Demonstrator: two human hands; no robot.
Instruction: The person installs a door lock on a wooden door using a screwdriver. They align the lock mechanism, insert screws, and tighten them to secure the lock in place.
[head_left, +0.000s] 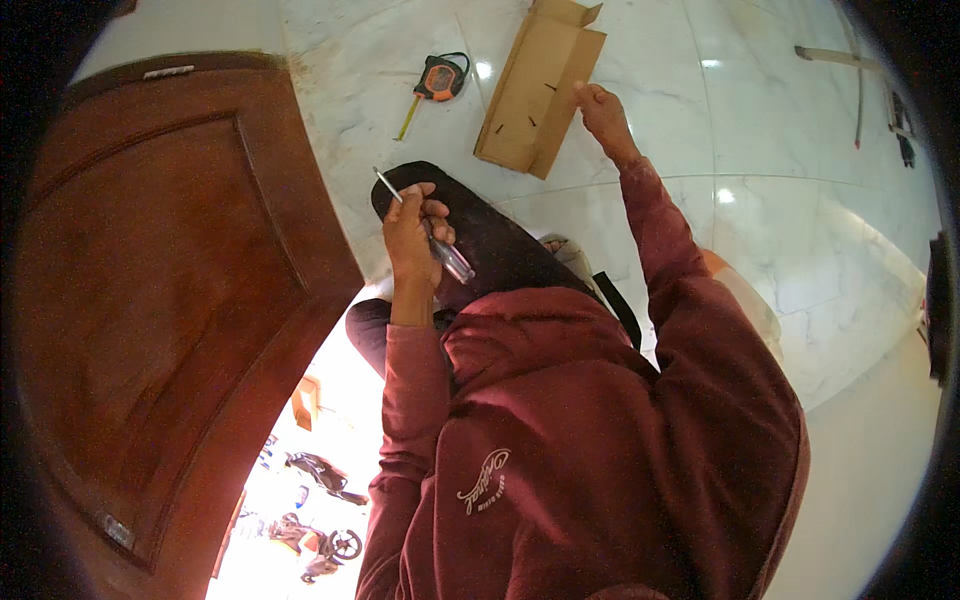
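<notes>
Floor (pixel 780 200) is glossy white marble tile, light glare spots. Brown panelled wooden door (pixel 150 290) fills the left, its edge just beside the left hand (pixel 410 235), which is closed around a screwdriver (pixel 425 228), shaft pointing up-left. Right hand (pixel 600 110) touches the edge of a flat cardboard box (pixel 535 85) on the floor; can't tell its grip. Orange tape measure (pixel 440 78) lies near the box. Open floor to the right.
</notes>
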